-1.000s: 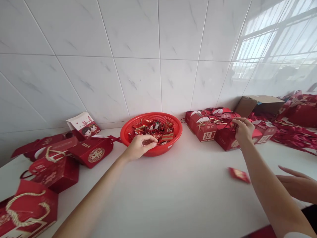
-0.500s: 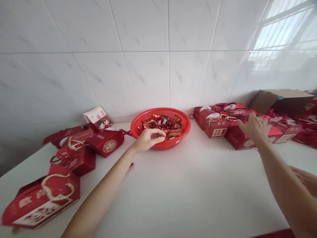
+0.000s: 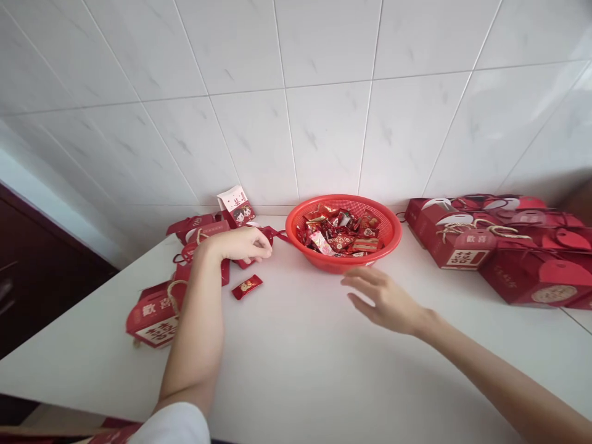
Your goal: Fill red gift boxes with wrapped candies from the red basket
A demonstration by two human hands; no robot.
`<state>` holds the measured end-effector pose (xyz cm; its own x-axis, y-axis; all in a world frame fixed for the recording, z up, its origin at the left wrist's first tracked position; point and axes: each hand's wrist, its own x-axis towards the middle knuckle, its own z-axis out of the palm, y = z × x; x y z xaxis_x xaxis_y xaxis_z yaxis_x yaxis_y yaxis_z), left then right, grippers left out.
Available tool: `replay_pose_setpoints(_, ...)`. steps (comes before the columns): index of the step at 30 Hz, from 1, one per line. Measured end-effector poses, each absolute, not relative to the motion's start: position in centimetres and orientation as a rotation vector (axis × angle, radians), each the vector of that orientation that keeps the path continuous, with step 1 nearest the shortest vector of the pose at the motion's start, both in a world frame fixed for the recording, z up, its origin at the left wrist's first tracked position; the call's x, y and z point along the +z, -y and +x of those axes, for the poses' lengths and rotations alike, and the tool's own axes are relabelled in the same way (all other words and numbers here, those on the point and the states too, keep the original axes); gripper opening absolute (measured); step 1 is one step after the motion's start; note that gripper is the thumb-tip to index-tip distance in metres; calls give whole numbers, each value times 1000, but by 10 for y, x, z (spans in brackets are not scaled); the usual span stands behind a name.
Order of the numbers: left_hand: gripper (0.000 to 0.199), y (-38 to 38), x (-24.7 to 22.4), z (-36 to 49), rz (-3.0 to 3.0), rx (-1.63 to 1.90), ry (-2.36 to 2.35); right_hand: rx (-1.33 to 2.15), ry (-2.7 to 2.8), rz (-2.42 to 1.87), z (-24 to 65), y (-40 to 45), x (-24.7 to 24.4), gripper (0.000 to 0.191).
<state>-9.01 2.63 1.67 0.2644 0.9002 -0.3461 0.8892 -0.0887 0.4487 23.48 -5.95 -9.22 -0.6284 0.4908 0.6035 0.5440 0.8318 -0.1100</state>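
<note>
My left hand (image 3: 245, 244) is over the left group of red gift boxes, its fingers curled down in front of a dark red box (image 3: 266, 233). Whatever those fingers hold, if anything, is hidden. Just below it a small red wrapped candy (image 3: 247, 287) lies alone on the white table (image 3: 296, 370). My right hand (image 3: 382, 299) hovers before a red plastic basket (image 3: 343, 264), fingers apart and nothing in them. Wrapped sweets (image 3: 342, 237) in red, gold and pink fill the basket.
Several red gift boxes (image 3: 467, 246) with rope handles crowd the right side. On the left, a box with a rope handle (image 3: 155, 314) and a white-topped box (image 3: 235, 206) stand among others. A tiled wall (image 3: 328, 135) closes off the back.
My left hand has moved from the basket to the left boxes. My right hand has come away from the right boxes towards the basket's front. The view has turned left.
</note>
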Motion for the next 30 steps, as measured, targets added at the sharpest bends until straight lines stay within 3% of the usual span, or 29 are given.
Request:
replay_pose_setpoints(9,37,-63,-45,-80,1686,-581,-1861,267,2485,-767,204,59,-128,21)
replay_pose_setpoints(14,39,-66,-65,-69,1637,-631,-1810,474,2474,-825,208,61,-138,22)
replay_pose_setpoints(23,53,-66,-43,-121,1548,-439,-1815,548,2397,-812,201,66,-148,25)
replay_pose_setpoints(30,61,-67,-74,-86,1560,-581,-1650,626,2314,-812,200,65,-151,23)
